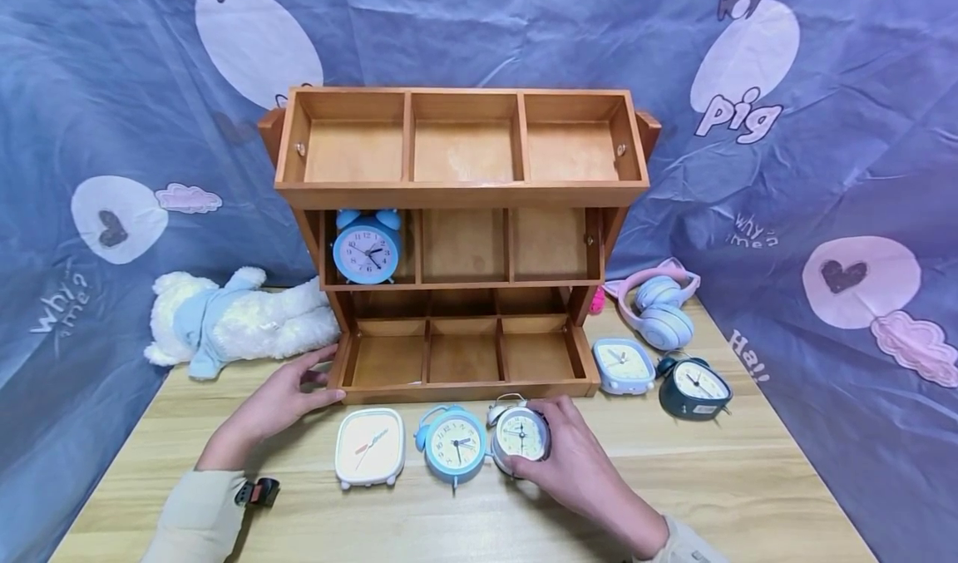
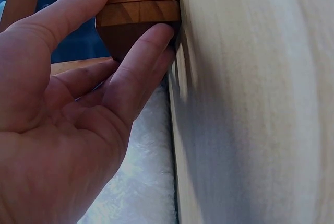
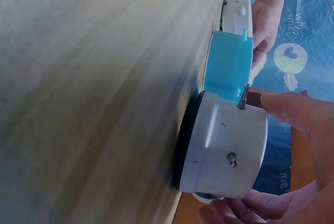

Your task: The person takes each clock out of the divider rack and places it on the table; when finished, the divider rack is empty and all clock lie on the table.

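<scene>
My right hand grips a small white alarm clock with a round face, bells and a wire handle at its top. In the right wrist view, its pale rounded casing lies between thumb and fingers, back towards the camera. My left hand touches the left end of the wooden shelf; in the left wrist view its thumb and fingers rest against the lower tray's corner. Left of the held clock stand a blue alarm clock and a white square clock.
Inside the middle tier's left compartment stands a blue twin-bell clock. A white plush bear lies to the shelf's left. On the right are a pale blue square clock, a dark green clock and pink-and-blue headphones.
</scene>
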Tool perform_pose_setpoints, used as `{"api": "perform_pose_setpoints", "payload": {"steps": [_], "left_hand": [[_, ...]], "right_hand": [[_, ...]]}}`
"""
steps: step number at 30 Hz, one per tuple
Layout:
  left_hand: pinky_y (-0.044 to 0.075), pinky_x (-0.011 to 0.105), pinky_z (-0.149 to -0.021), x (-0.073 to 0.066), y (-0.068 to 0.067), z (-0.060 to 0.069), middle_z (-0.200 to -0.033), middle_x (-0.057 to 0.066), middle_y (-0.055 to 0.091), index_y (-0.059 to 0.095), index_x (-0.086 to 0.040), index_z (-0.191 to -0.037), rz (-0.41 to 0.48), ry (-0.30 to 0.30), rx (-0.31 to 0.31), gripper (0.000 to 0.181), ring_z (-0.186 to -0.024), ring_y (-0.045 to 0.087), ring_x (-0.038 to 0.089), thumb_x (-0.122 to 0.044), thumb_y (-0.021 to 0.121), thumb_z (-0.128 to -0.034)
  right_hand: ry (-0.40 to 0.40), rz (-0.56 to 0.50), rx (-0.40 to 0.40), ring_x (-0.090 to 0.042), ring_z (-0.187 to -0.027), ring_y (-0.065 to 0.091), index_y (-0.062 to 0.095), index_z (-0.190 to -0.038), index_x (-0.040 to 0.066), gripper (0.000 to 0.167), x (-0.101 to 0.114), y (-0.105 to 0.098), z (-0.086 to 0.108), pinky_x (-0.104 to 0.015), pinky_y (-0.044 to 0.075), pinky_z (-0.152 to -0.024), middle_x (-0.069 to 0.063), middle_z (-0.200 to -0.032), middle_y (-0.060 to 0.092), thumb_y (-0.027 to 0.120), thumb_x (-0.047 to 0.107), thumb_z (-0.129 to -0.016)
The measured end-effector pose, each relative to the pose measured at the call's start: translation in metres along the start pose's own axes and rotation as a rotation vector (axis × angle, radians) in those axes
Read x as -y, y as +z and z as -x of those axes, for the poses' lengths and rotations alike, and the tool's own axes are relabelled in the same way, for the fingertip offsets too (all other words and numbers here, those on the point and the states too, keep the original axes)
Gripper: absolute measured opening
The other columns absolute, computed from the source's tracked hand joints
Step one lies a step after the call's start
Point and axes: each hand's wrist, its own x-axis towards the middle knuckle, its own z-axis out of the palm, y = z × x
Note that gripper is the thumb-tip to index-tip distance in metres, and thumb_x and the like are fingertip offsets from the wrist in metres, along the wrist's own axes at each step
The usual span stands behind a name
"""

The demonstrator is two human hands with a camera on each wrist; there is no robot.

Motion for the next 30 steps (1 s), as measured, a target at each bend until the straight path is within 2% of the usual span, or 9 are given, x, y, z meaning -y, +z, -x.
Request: {"api": "perform_pose_setpoints", "payload": {"steps": [4,9,14,19,23,30], "left_hand": [[0.059,0.046,-0.104,-0.001,0.0,0.0,-0.168,0.028,0.054,0.042,0.003,-0.17,0.002,-0.004,0.003,0.083,-0.134,0.07,0.042,-0.029,0.082,-0.1044],[0.06,0.044,-0.102,-0.002,0.0,0.0,-0.168,0.028,0.054,0.042,0.003,-0.169,-0.001,-0.004,0.0,0.083,-0.134,0.07,0.042,-0.029,0.082,-0.1045],[0.059,0.044,-0.103,-0.003,-0.001,0.0,-0.168,0.029,0.053,0.041,0.004,-0.169,-0.002,0.0,-0.004,0.084,-0.133,0.07,0.043,-0.029,0.082,-0.1042],[0.06,0.047,-0.103,-0.003,-0.001,-0.001,-0.169,0.029,0.052,0.041,0.004,-0.17,0.0,-0.004,-0.003,0.084,-0.134,0.069,0.044,-0.029,0.083,-0.1042],[0.06,0.048,-0.103,-0.002,0.0,-0.001,-0.168,0.029,0.052,0.041,0.004,-0.17,0.0,-0.011,0.0,0.084,-0.134,0.069,0.043,-0.029,0.082,-0.1044],[0.059,0.05,-0.105,-0.001,0.0,0.0,-0.169,0.029,0.051,0.041,0.004,-0.17,0.002,-0.009,-0.004,0.083,-0.135,0.069,0.044,-0.028,0.082,-0.1046]], "right_hand": [[-0.005,0.004,-0.014,-0.018,-0.114,0.066,0.071,-0.139,0.008,0.08,0.003,-0.004,-0.003,-0.043,0.059,-0.1,-0.002,-0.125,0.066,0.104,0.044,-0.075],[-0.045,-0.018,-0.034,-0.032,-0.126,0.07,0.069,-0.143,0.007,0.081,0.009,-0.009,-0.009,-0.056,0.058,-0.108,-0.008,-0.135,0.069,0.102,0.043,-0.078],[-0.073,-0.054,-0.046,-0.038,-0.13,0.071,0.066,-0.148,0.006,0.081,0.02,-0.018,-0.019,-0.059,0.059,-0.109,-0.013,-0.139,0.07,0.099,0.041,-0.083],[-0.102,-0.09,-0.082,-0.037,-0.134,0.069,0.063,-0.152,0.007,0.081,0.035,-0.034,-0.033,-0.059,0.058,-0.11,-0.011,-0.141,0.071,0.097,0.04,-0.086],[-0.111,-0.129,-0.081,-0.033,-0.139,0.065,0.061,-0.157,0.011,0.083,0.05,-0.046,-0.045,-0.059,0.056,-0.113,-0.008,-0.147,0.07,0.095,0.043,-0.089],[-0.158,-0.226,-0.082,-0.03,-0.144,0.064,0.059,-0.159,0.013,0.084,0.08,-0.055,-0.061,-0.059,0.051,-0.121,-0.006,-0.152,0.068,0.095,0.041,-0.089]]}}
